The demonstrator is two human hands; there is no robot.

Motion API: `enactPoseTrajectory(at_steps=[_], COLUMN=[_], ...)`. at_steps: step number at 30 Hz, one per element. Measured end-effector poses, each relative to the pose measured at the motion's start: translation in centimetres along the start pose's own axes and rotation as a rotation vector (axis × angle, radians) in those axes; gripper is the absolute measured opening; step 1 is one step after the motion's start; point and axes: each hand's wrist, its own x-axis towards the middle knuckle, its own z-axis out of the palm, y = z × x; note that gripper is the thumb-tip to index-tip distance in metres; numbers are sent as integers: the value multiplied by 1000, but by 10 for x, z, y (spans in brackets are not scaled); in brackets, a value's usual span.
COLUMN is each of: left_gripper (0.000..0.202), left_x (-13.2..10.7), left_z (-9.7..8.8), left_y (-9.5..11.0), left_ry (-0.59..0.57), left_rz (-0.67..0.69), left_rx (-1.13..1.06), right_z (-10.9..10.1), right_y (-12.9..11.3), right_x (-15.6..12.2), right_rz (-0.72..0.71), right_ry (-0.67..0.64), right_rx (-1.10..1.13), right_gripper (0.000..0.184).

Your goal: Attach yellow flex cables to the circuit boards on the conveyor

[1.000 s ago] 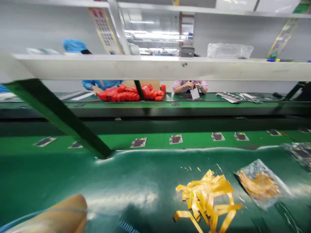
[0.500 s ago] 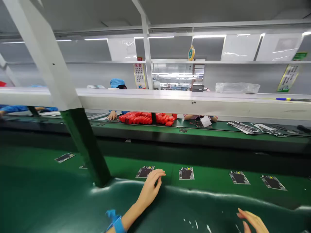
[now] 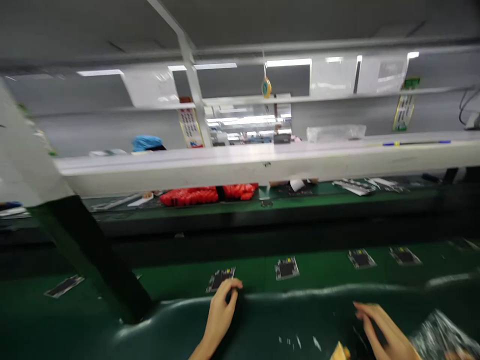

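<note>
Head view: our left hand point(image 3: 220, 315) is touching a circuit board point(image 3: 217, 277) we are judging light, stiff, fragile; edge-hold advised, clamping unconfirmed; right hand point(image 3: 380, 327) lying spread.

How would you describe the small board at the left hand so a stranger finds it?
Follow the green belt across the middle. Small dark boards lie along it in a row. The wanted board is the only one at the left hand's fingertips.

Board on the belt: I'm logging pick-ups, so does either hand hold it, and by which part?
Left hand has fingertips on the near edge of the board; blur hides any grip. Right hand lies open on the mat, holding nothing.
</note>
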Motion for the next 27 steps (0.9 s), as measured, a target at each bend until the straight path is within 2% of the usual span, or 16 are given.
enactPoseTrajectory(at_steps=[5, 8, 11, 15, 18, 21, 23, 25, 27], left_gripper=[25, 25, 26, 28, 28, 28, 31, 33, 32], left_x=[-7, -9, -10, -10, -9, -8, -8, -9, -11], left_z=[7, 3, -3, -4, -2, -1, 1, 3, 5], left_y=[6, 4, -1, -9, -10, -8, -6, -3, -3], left_ry=[-150, -149, -124, -149, -168, -153, -149, -152, -154], left_rz=[-15, 13, 32, 63, 103, 111, 81, 27, -28], left_rx=[-44, -29, 20, 88, 112, 121, 124, 131, 120], right_z=[8, 7, -7, -46, -87, -132, -156, -171, -176], right_y=[-27, -40, -57, -73, -74, -59, -41, -22, -9], right_x=[15, 7, -5, -28, -58, -106, -141, -168, -184], right_rz=[14, -13, 16, 202, 410, 607, 701, 773, 782], right_ry=[-259, -347, -360, -264, -110, 121, 231, 219, 175], right_rx=[81, 86, 60, -42, -217, -458, -615, -707, -708], right_gripper=[28, 27, 27, 24, 22, 25, 46, 56, 54])
